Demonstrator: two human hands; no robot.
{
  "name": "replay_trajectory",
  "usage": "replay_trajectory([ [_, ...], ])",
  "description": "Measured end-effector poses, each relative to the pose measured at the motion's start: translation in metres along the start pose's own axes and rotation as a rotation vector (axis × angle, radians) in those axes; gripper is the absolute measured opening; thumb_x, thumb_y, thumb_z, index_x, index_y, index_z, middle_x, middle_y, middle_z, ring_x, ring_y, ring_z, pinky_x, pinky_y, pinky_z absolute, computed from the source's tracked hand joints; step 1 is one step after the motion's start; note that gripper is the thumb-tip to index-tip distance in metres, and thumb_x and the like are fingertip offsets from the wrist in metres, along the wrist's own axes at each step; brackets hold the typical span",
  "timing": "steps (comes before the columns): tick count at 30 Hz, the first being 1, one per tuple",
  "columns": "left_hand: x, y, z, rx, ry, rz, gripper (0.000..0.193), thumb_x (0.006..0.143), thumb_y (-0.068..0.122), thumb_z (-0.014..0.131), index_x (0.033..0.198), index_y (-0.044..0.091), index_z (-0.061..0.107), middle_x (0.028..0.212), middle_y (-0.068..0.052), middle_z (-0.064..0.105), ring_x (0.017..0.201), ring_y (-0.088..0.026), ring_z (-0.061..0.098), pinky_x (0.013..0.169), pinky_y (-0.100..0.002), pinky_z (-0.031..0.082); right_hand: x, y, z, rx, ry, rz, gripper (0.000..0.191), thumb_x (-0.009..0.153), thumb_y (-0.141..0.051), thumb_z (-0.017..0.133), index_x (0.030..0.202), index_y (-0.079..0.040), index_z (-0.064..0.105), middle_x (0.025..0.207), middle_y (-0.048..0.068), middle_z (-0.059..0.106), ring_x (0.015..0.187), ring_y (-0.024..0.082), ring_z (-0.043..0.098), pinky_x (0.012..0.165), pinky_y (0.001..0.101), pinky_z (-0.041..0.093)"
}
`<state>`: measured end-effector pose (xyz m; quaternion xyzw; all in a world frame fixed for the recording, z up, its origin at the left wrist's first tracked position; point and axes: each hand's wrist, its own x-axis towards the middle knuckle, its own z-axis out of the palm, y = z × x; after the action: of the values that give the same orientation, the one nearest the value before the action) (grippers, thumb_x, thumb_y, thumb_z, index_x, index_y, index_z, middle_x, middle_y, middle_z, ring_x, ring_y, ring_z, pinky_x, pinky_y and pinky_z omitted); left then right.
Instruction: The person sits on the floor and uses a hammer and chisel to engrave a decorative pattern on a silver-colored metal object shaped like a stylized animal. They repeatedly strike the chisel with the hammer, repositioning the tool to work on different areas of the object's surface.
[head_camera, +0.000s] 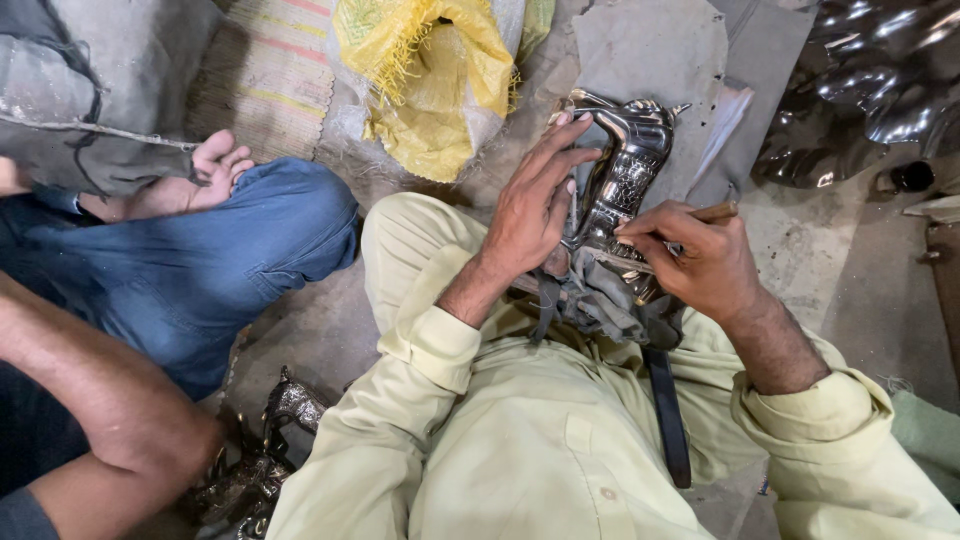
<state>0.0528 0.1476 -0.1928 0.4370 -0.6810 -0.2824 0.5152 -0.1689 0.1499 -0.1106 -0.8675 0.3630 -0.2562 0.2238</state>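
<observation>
The shiny metal horse figure (622, 175) stands on the person's lap, its long axis running from about 7 o'clock at the cloth-wrapped base (600, 295) up to 1 o'clock at the head. The left hand (532, 205) lies flat against its 9 o'clock flank, fingers (560, 150) spread and pressing on the neck. The right hand (695, 255) comes in from 4 o'clock, fingers pinched round a slim wooden-handled tool (715, 211) whose tip meets the engraved body low down. Both hands touch the figure; the right one is nearer the base. A co-worker's blue-trousered knee (250, 250) sits well apart at 9 o'clock.
</observation>
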Motion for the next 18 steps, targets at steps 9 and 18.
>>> replay_trajectory([
  [9,0.0000,-0.0001,-0.0007,0.003,-0.010,-0.005,0.043,0.098,-0.008,0.054,0.138,0.007,0.061,0.164,-0.009,0.043,0.159,-0.033,0.034,0.133,-0.044,0.030,0.0000,-0.0015,-0.0027,-0.009,-0.048,0.009,0.015,0.086,0.007,0.073,0.098,-0.003,0.072,0.098,0.009,0.076,0.091,0.023,0.077,0.075,0.0324,0.061],
  [18,-0.0006,-0.0019,0.0002,0.002,-0.007,-0.011,0.043,0.099,-0.007,0.054,0.138,0.008,0.060,0.163,-0.009,0.043,0.159,-0.034,0.035,0.133,-0.044,0.031,-0.0021,0.0028,-0.0004,-0.017,-0.001,0.045,0.015,0.087,0.008,0.073,0.098,-0.001,0.071,0.096,0.010,0.076,0.089,0.020,0.076,0.075,0.0308,0.059],
])
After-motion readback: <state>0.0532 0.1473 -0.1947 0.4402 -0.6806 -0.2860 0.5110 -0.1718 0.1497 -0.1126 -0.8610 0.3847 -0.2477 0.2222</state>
